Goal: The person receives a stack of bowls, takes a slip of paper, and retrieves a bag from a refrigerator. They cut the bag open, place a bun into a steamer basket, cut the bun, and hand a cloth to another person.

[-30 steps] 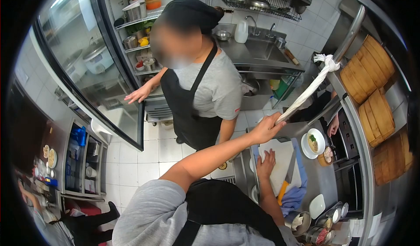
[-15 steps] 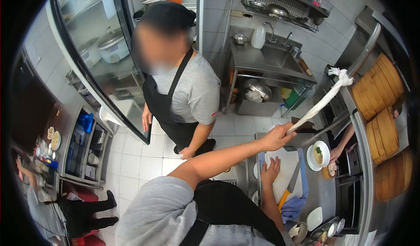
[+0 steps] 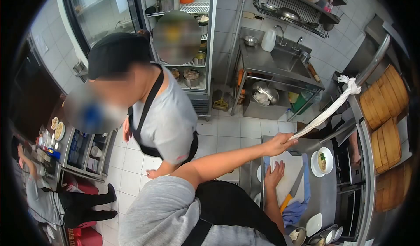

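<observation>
My left hand (image 3: 279, 144) is closed around the lower end of a white twisted cloth (image 3: 321, 120). The cloth's knotted upper end meets a steel bar (image 3: 374, 60) at the right. Below, my right hand (image 3: 274, 174) lies with fingers spread on a white cutting board (image 3: 286, 172). A knife (image 3: 293, 188) with a yellow handle rests on the board beside that hand, and blue cloth (image 3: 299, 209) shows under and around the board. Right of the board stands a white bowl (image 3: 323, 161) of food with green garnish.
Stacked bamboo steamers (image 3: 385, 97) line the right side. A co-worker (image 3: 164, 110) in a black apron stands at the left, before a glass-door fridge (image 3: 183, 73). Beyond is a steel sink (image 3: 288, 60). Small bowls (image 3: 326, 235) and a white dish (image 3: 313, 225) sit at the counter's near end.
The co-worker has turned and moved left, uncovering the fridge shelves. Another person's hand near the bowl has drawn back, and the food beside it is gone from view. My hands keep their places.
</observation>
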